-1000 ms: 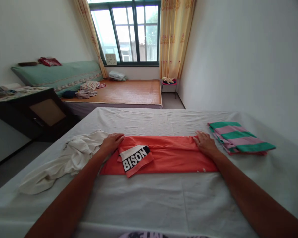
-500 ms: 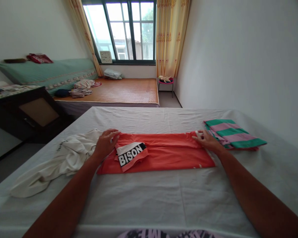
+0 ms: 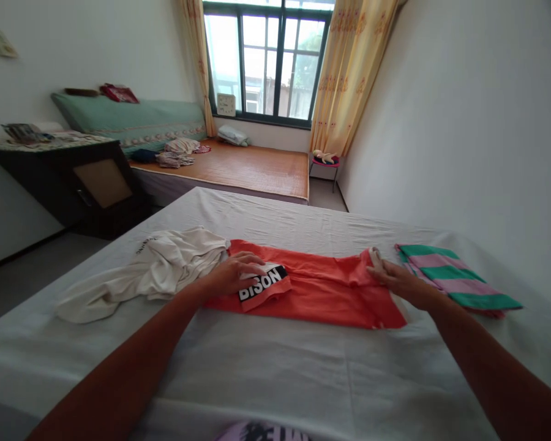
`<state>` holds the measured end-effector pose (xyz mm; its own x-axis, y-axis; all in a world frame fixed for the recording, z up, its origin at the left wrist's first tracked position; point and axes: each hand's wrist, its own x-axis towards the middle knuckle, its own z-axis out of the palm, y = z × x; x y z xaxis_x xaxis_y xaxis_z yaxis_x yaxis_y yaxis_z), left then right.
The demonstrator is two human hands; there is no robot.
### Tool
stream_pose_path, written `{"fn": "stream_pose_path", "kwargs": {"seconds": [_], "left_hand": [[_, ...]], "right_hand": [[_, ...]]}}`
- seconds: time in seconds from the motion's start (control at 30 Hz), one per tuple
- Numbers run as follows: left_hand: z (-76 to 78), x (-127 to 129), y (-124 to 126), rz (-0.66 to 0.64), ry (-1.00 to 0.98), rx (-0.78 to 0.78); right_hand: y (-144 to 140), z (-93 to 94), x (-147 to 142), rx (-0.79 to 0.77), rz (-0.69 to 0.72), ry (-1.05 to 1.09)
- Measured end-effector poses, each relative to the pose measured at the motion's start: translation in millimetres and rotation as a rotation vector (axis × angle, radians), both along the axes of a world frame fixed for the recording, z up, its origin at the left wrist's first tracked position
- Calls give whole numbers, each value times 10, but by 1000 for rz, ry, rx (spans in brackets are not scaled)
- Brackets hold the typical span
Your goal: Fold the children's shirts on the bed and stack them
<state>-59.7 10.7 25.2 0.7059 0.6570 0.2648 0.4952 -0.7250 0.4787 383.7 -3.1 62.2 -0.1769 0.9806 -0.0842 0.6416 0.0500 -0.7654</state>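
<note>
An orange shirt (image 3: 321,294), folded into a long strip, lies across the white-sheeted bed (image 3: 275,367). Its sleeve with a black-and-white "BISON" patch (image 3: 262,284) is folded onto it at the left. My left hand (image 3: 232,274) rests flat on the shirt's left end, fingers over the patch. My right hand (image 3: 395,277) pinches the shirt's right end, and the fabric there is raised in a small peak.
A crumpled white garment (image 3: 160,266) lies left of the orange shirt. A folded green-and-pink striped cloth (image 3: 450,278) sits at the right. Beyond the bed are a dark wooden cabinet (image 3: 82,184), a low bed with a woven mat (image 3: 243,168) and a small pink stool (image 3: 326,162).
My left hand slid right, onto the patch. My right hand closed on the shirt's right end and lifted it into a peak. The view swung left.
</note>
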Motion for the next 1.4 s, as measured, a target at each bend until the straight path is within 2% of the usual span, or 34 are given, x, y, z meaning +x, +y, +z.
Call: {"fn": "stream_pose_path", "kwargs": {"seconds": [0.1,0.13,0.2,0.3,0.4,0.47,0.5,0.57,0.67,0.77,0.87,0.93,1.0,1.1,1.17,1.3,1.4], "left_hand": [[46,56,-86,-160,13,-101],[52,65,-95,-165,-18,-156],[58,35,-77,-19,-154,-281],[66,-128,-5,319,-463,-523],[60,-307,40,421,-665,-832],[39,-375,42,466,-665,-924],[25,-392,39,493,-640,-911],[1,-406,32,543,-565,-787],[-12,-417,25,538,-361,-472],[9,-430,13,450,-31,-278],[26,-421,-14,500,255,-194],[13,-399,-30,569,329,-121],[-20,-373,-35,613,336,-63],[-78,-337,-18,661,326,-18],[-105,-322,-2,682,326,-4],[-119,-317,6,683,336,17],[-111,-326,-2,665,337,13]], "right_hand": [[57,213,-636,-243,99,366],[86,250,-878,-302,125,475],[160,261,-1371,-367,201,637],[284,158,-2051,-376,297,706],[375,34,-2536,-315,363,641],[401,-3,-2695,-335,413,572],[404,-8,-2720,-346,418,551],[388,-9,-2673,-291,376,544],[292,-69,-2449,64,324,413],[133,-264,-2194,421,462,33],[44,-539,-1985,512,585,-250],[77,-701,-1857,520,496,-276],[160,-811,-1732,521,285,-196],[247,-860,-1597,376,1,50],[224,-819,-1576,180,-82,290],[65,-630,-1675,-206,-60,745],[5,-520,-1775,-451,72,882]]}}
